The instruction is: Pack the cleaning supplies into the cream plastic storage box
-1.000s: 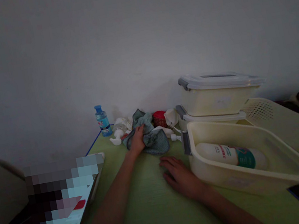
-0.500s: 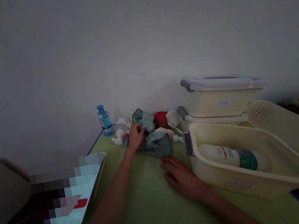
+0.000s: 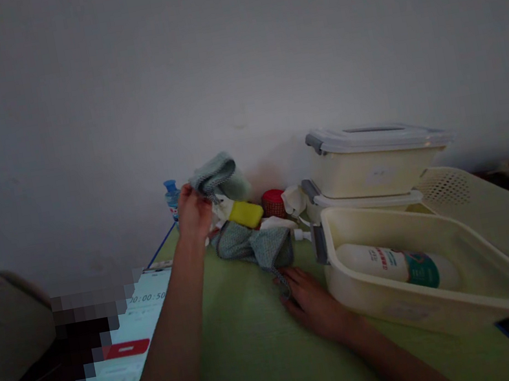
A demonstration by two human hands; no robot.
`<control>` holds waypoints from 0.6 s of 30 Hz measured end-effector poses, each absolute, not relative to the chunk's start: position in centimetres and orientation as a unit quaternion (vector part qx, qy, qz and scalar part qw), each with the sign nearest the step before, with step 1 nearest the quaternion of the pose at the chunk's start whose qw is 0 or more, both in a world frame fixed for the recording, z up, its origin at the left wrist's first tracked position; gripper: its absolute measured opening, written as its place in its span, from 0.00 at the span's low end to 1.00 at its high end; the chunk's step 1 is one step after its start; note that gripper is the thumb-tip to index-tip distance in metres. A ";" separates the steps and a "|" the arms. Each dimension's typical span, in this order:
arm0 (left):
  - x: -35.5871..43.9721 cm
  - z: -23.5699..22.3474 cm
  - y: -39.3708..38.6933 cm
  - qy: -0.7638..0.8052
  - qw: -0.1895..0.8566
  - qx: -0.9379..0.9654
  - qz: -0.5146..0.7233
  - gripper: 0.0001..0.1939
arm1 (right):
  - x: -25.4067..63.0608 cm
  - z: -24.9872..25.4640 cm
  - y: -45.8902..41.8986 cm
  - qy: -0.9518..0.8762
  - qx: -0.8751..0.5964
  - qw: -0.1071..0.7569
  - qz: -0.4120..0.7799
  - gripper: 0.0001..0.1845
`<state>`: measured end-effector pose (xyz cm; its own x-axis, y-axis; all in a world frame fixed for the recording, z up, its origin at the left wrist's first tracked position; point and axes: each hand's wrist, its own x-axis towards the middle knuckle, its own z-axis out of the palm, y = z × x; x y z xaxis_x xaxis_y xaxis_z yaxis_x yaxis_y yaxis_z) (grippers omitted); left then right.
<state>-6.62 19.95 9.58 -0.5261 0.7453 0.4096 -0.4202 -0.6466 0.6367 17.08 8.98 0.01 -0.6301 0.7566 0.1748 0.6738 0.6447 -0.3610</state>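
Raised off the table near the wall, a grey-green cleaning cloth (image 3: 217,174) is pinched in my left hand (image 3: 194,214). A second grey-green cloth (image 3: 244,245) lies crumpled on the table below it. Its front corner stretches to the fingertips of my right hand (image 3: 310,299), which rests low on the table with thumb and fingers closed about that corner. Between the two cloths a yellow sponge (image 3: 246,213) shows. A pump bottle beside my left hand is mostly hidden.
A blue bottle (image 3: 172,198) stands at the back left, partly covered. A red woven object (image 3: 274,202) sits by the wall. On the right are an open cream bin (image 3: 404,315) holding a white bottle (image 3: 390,265), and stacked lidded boxes (image 3: 373,169). A phone (image 3: 131,330) lies left.
My left hand has lifted one cloth up and to the left, uncovering the yellow sponge. The lower cloth's corner now reaches my right hand, which has stayed in nearly the same place.
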 end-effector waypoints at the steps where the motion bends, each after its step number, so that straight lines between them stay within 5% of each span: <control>1: -6.9 10.1 19.6 0.213 0.355 0.332 0.847 0.07 | 17.1 -0.1 9.0 -0.894 -0.400 0.158 0.130 0.22; 6: -8.3 10.7 18.9 0.250 0.345 0.345 0.837 0.04 | 17.1 -0.2 9.1 -0.893 -0.398 0.162 0.130 0.23; 11: -8.1 7.7 20.4 0.546 0.199 0.514 0.631 0.06 | 17.0 0.2 8.9 -0.893 -0.400 0.159 0.135 0.21; 18: -4.5 2.1 20.8 0.613 0.151 0.660 0.408 0.10 | 17.1 0.1 9.0 -0.891 -0.393 0.165 0.153 0.23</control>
<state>-4.48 20.77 2.07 -0.0833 0.9319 0.3531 0.6861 -0.2033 0.6985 17.11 8.99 0.07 -0.6365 0.7516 0.1731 0.6505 0.6437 -0.4032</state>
